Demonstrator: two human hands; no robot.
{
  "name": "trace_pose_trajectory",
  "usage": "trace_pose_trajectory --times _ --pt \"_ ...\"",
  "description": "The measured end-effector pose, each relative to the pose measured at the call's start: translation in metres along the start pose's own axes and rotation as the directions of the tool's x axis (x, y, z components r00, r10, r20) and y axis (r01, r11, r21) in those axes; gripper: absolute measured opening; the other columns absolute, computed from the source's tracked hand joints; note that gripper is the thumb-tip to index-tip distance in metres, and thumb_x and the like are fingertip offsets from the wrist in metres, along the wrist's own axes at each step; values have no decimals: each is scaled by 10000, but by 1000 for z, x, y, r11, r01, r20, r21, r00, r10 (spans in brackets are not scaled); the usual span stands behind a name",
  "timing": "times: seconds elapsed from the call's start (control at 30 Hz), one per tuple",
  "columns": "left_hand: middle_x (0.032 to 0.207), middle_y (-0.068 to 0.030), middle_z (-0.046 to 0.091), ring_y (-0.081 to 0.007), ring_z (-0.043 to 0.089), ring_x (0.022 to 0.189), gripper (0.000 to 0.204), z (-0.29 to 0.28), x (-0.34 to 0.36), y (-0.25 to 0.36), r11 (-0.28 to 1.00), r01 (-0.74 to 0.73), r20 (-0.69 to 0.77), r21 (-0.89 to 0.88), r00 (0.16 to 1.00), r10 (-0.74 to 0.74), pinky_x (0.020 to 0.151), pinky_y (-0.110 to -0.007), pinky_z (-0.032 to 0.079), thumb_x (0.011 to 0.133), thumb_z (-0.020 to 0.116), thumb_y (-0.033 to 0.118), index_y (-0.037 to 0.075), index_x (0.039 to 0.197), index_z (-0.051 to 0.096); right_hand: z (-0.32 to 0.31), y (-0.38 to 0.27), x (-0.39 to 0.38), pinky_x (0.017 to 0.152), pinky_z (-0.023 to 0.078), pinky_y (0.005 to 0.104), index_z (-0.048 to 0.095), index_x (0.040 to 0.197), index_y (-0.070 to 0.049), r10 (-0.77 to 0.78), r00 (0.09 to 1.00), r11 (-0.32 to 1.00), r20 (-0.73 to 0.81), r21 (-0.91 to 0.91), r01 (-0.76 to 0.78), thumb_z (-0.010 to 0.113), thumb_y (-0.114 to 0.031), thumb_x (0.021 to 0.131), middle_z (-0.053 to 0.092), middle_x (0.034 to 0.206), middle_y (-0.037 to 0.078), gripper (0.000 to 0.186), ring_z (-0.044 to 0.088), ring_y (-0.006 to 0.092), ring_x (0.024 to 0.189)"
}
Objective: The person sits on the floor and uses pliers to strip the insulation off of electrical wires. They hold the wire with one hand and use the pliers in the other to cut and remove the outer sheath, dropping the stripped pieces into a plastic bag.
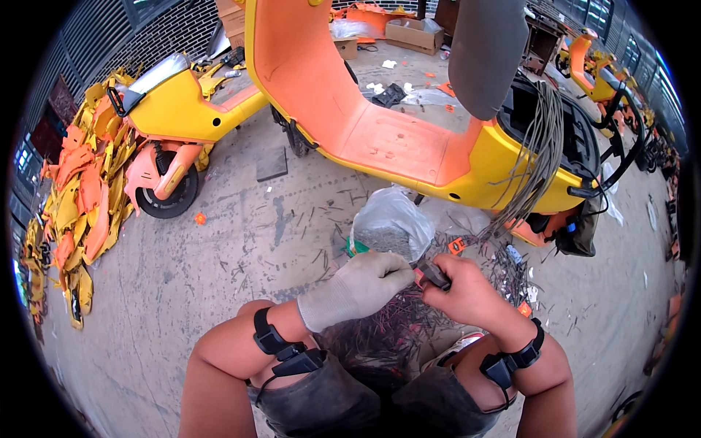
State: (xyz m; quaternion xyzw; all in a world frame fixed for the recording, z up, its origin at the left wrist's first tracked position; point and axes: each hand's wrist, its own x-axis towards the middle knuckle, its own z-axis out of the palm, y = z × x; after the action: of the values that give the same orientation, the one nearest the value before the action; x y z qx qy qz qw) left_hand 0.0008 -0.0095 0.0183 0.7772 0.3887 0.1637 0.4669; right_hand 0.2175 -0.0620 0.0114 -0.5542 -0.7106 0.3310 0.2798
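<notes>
My left hand, in a pale grey work glove, is closed in a pinch; whatever its fingers hold is hidden. Close beside it, my bare right hand grips a short dark block-like tool, whose exact kind I cannot make out. A small bit of pink shows between the two hands. Just beyond them stands an open whitish plastic bag with fine grey pieces inside. Beneath my hands, between my knees, lies a heap of dark and pinkish strips, like cut wire covering.
A yellow and orange scooter stands ahead, a bundle of grey cables draped over its rear. Another scooter's front part is at the left, by a pile of yellow and orange panels. Scraps litter the concrete floor.
</notes>
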Motion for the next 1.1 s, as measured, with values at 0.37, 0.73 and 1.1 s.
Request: trace_pose_trajectory --times 0.37,0.73,1.1 --pt "905 -145 716 -206 690 795 308 -9 -3 1 998 68 -54 3 996 -67 747 -351 538 975 614 271 24 1131 708 -5 -6 -4 652 485 417 602 862 50 27 1000 1000 5 0 -27 735 -128 764 584 771 202 243 581 357 691" --pt "975 -152 729 -219 698 910 342 -16 -4 -9 997 79 -75 -2 994 -79 819 -331 536 968 634 288 14 1160 709 -5 -3 -10 628 480 405 593 839 43 25 999 1000 -23 -15 -25 726 -129 772 582 751 194 228 578 327 654" --pt "928 -147 716 -221 685 895 300 -20 -8 -3 993 116 -124 -9 985 -116 812 -342 530 963 627 275 18 1085 723 -11 -10 -12 679 497 435 607 867 53 143 989 989 44 24 -144 723 -139 763 603 800 215 247 613 392 725"
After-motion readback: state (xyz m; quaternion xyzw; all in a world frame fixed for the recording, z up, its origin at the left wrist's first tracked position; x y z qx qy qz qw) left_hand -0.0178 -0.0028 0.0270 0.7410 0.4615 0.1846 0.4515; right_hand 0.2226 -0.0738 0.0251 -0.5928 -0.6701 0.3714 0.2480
